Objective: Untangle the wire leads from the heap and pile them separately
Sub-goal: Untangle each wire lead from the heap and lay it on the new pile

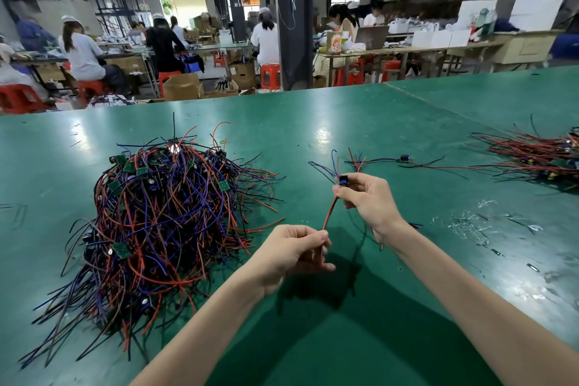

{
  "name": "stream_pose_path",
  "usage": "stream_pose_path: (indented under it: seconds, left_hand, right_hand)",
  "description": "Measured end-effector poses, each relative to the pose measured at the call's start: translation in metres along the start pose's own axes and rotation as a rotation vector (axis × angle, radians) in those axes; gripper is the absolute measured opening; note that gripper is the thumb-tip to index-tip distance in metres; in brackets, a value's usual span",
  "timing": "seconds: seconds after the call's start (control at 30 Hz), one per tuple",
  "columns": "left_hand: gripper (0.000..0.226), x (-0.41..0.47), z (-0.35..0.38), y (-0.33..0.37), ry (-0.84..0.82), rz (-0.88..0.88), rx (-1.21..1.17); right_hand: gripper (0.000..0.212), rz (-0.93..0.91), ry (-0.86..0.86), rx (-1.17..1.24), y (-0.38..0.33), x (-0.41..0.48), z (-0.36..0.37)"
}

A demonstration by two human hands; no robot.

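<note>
Between heap (156,213) & sorted pile (539,157), one wire lead (330,210) is held taut: L hand (291,254) pinches its red end, R hand (366,197) grips the blue part (343,180), prob. a connector. Risk: a hard pull could tear the wire off.

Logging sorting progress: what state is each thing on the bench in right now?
heap: tangled, on the table.
held lead: clear of the heap, taut between both hands.
left hand: pinches its red wire.
right hand: pinches its blue component.
loose lead: lying alone on the table.
sorted pile: far right, partly out of frame.
</note>
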State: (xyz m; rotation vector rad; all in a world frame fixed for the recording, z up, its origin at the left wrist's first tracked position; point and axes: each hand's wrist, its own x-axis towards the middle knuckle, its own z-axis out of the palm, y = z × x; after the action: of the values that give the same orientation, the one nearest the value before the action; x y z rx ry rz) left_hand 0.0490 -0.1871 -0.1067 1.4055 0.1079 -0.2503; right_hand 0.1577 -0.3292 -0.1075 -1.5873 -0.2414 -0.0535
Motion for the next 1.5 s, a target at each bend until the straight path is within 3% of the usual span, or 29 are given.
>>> stream_pose_path:
  seconds: [0.13,0.3,0.5,0.7,0.83,1.0,1.13,1.27,1.5]
  left_hand:
    - [0.008,0.0,0.0,-0.002,-0.032,0.008,0.044]
    - [0.026,0.001,0.001,0.0,-0.054,-0.044,0.021]
    - [0.014,0.001,0.0,-0.003,-0.077,-0.043,0.041]
    - [0.029,0.005,-0.005,-0.003,0.017,-0.094,0.244]
    - [0.027,0.01,-0.012,-0.009,0.219,0.032,0.707]
    - [0.018,0.007,-0.006,-0.013,0.072,0.146,0.605]
    - [0.016,-0.001,0.007,-0.007,-0.082,0.369,0.493]
    - [0.014,-0.008,0.013,-0.002,-0.063,0.563,0.471]
    - [0.02,-0.011,0.014,-0.003,-0.093,0.593,0.627]
  right_hand:
    - [0.019,-0.002,0.038,0.006,0.002,0.004,-0.003]
    - [0.018,-0.016,0.067,-0.003,0.005,0.007,-0.005]
    - [0.02,-0.04,0.083,-0.03,0.005,0.008,-0.008]
    - [0.017,-0.112,0.08,0.024,-0.001,0.004,-0.004]
    - [0.02,-0.144,0.03,0.153,-0.008,-0.002,0.001]
    - [0.015,-0.097,0.122,0.167,-0.009,0.002,-0.003]
    - [0.014,0.01,0.141,0.126,-0.006,0.006,-0.007]
    - [0.014,0.074,0.015,0.057,-0.003,0.0,0.0]
    - [0.015,0.08,0.016,0.048,-0.003,-0.002,0.0]
